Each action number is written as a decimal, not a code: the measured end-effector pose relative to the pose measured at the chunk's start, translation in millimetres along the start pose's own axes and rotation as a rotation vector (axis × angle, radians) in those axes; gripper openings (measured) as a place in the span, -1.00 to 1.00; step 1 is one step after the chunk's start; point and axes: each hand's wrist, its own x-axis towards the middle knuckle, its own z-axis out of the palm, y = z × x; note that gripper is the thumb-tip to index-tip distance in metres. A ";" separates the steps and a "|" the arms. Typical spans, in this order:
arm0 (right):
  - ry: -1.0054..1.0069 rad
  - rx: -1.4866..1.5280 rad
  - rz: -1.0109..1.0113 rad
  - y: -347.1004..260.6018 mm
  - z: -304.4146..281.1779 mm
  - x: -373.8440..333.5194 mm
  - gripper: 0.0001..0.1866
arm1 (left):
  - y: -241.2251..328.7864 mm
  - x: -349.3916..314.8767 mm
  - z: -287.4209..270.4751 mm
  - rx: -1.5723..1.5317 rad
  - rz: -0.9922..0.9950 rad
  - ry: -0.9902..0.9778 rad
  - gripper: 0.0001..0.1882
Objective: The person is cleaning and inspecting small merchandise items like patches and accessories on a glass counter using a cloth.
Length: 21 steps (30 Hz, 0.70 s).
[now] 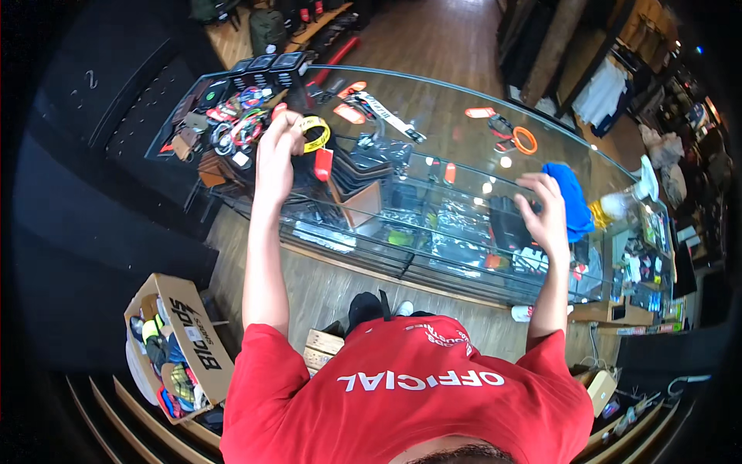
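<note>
Pinched in my left hand is a yellow wrist-strap lanyard with dark lettering. A red tag hangs from it above the glass counter. My right hand hovers over the counter's right part, its fingers apart and nothing seen in them. Just beyond and beside that hand lies a bunched blue cloth item. An orange loop strap rests on the glass farther back, and a black and white strap lies near the middle.
A jumble of colourful straps fills the counter's left end, with black boxes behind. Brown and black wallets show near the front edge. An open cardboard box of clothing stands on the floor at left; shelving runs behind me.
</note>
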 end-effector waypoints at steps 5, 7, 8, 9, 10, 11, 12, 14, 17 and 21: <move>0.055 -0.277 0.027 -22.7 -17.1 15.2 -0.61 | 15.7 33.3 66.8 -0.758 -0.388 -0.500 -0.79; 0.104 -0.428 0.156 -17.1 -22.5 8.0 -0.47 | -1.3 43.1 96.6 -0.795 -0.360 -0.478 -0.78; 0.123 -0.496 0.246 -12.8 -27.5 0.6 -0.42 | -8.5 48.4 111.3 -0.836 -0.378 -0.521 -0.78; 0.078 -0.559 0.312 -0.6 -30.1 -8.0 -0.30 | -6.2 51.4 123.0 -0.854 -0.378 -0.553 -0.78; 0.036 -0.543 0.370 9.1 -30.5 -13.8 -0.26 | -3.7 54.3 134.3 -0.872 -0.377 -0.584 -0.76; -0.008 -0.526 0.432 15.6 -31.7 -18.7 -0.22 | -1.9 57.7 147.9 -0.906 -0.371 -0.599 -0.66; 0.035 -0.489 0.387 23.3 -29.8 -23.2 -0.23 | 4.2 62.3 159.3 -0.902 -0.371 -0.633 -0.58; 0.133 -0.359 0.401 36.9 -27.7 -19.7 -0.31 | 9.2 71.2 179.4 -1.045 -0.328 -0.646 -0.51; 0.262 -0.144 0.399 47.7 -32.6 -15.3 -0.48 | 5.0 87.0 202.7 -1.168 -0.252 -0.599 -0.46; 0.358 0.445 0.414 45.2 -50.2 4.4 -0.50 | -8.6 96.4 225.9 -1.147 -0.074 -0.576 -0.45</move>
